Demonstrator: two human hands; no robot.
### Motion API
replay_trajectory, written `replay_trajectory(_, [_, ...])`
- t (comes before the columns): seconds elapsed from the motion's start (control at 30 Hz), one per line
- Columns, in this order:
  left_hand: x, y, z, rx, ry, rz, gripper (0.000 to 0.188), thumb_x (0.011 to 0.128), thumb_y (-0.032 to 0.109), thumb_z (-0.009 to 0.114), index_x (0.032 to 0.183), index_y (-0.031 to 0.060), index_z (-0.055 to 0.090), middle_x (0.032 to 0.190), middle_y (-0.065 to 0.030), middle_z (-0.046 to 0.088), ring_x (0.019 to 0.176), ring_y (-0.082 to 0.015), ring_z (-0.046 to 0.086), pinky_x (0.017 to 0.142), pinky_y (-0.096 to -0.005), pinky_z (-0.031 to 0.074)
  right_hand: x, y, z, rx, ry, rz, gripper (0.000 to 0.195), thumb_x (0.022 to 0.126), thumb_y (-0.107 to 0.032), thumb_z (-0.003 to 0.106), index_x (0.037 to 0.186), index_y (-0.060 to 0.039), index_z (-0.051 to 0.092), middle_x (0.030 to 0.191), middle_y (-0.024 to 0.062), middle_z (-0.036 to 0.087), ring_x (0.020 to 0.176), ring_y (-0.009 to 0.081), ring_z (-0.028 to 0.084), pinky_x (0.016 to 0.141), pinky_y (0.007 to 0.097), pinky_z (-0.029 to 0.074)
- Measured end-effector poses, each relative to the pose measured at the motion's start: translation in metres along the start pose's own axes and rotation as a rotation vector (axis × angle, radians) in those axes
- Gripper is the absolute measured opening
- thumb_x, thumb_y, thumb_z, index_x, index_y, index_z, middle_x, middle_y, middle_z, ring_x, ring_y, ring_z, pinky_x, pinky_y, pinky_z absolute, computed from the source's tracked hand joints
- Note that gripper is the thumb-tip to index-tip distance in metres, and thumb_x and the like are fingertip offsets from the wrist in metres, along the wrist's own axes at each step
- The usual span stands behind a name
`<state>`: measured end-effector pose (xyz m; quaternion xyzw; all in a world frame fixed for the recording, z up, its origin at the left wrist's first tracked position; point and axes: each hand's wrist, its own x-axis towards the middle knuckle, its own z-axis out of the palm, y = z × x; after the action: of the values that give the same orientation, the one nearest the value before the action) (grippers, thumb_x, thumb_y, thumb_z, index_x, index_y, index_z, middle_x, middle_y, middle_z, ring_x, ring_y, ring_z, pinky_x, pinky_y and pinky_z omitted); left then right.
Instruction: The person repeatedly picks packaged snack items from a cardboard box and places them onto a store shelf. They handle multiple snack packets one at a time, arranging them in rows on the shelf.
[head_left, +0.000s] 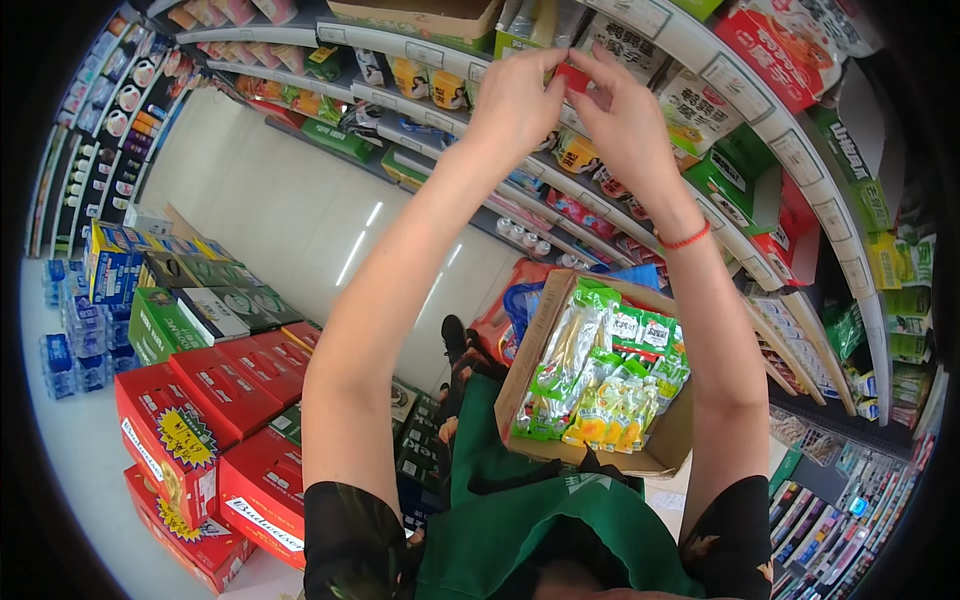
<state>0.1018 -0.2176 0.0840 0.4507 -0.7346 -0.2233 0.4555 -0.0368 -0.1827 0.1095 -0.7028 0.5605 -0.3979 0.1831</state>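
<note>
Both my arms reach up to a store shelf. My left hand (517, 94) and my right hand (619, 101) meet at the fingertips by the shelf's front edge, with a small red piece (574, 77) between them; the fingers of both seem to touch it, but what it is cannot be told. White snack packets (697, 109) stand in boxes on the shelf beside my right hand. Below my hands, close to my green apron (480, 480), an open cardboard box (523, 360) holds green-and-clear snack packets (574, 330) and yellow pouches (611, 412).
Red Budweiser cartons (202, 390) and green beer cartons (154, 322) are stacked at the left. Blue-wrapped bottle packs (86, 322) stand on the floor behind them. Shelf edges (750, 90) curve close around my right arm. A red basket (517, 289) is beside the cardboard box.
</note>
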Motion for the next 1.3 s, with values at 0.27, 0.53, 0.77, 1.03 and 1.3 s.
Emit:
replay_trajectory(0.27, [-0.057,0.039,0.011,-0.111,-0.053,-0.083,0.036,0.088,0.009,0.062,0.122,-0.0034,0.06,0.11,-0.0215,0.068,0.102,-0.0266,0.068,0.086,-0.0338,0.053,-0.063,-0.01,-0.03,0.094,-0.046,0.05,0.045,0.084,-0.006,0.061,0.129,-0.0036,0.058,0.141,0.0275,0.045,0.108,0.0374,0.063,0.091,0.0386,0.051])
replay_trajectory(0.53, [-0.116,0.077,0.022,-0.204,-0.135,-0.223,0.041,0.089,0.008,0.062,0.127,-0.0033,0.057,0.114,-0.0206,0.067,0.104,-0.0244,0.067,0.088,-0.0334,0.053,-0.128,-0.002,-0.048,0.107,-0.06,-0.015,0.045,0.084,-0.003,0.059,0.129,-0.0024,0.057,0.144,0.0248,0.044,0.127,0.0395,0.049,0.102,0.0407,0.046])
replay_trajectory(0.77, [-0.172,0.092,0.039,-0.319,-0.19,-0.364,0.041,0.092,0.004,0.058,0.132,-0.0026,0.052,0.112,-0.0165,0.068,0.102,-0.0184,0.066,0.087,-0.0308,0.053,-0.181,0.0,-0.057,0.219,-0.149,0.13,0.047,0.084,0.0,0.059,0.131,-0.0038,0.056,0.144,0.0232,0.043,0.127,0.039,0.049,0.103,0.0405,0.045])
replay_trajectory(1.03, [-0.226,0.1,0.057,-0.375,-0.195,-0.434,0.041,0.092,0.0,0.054,0.132,-0.002,0.05,0.119,-0.0175,0.064,0.107,-0.0232,0.065,0.088,-0.0322,0.052,-0.228,0.017,-0.059,0.132,-0.229,0.088,0.047,0.083,-0.002,0.061,0.13,-0.0047,0.056,0.145,0.0206,0.044,0.129,0.0374,0.048,0.106,0.0397,0.042])
replay_trajectory(1.3, [-0.262,0.109,0.067,-0.397,-0.227,-0.546,0.043,0.093,-0.003,0.05,0.135,-0.0022,0.048,0.122,-0.0177,0.063,0.111,-0.0224,0.064,0.092,-0.031,0.051,-0.257,0.019,-0.06,0.173,-0.3,0.186,0.045,0.084,-0.004,0.061,0.129,-0.0075,0.058,0.144,0.0182,0.046,0.127,0.0359,0.05,0.104,0.0395,0.044])
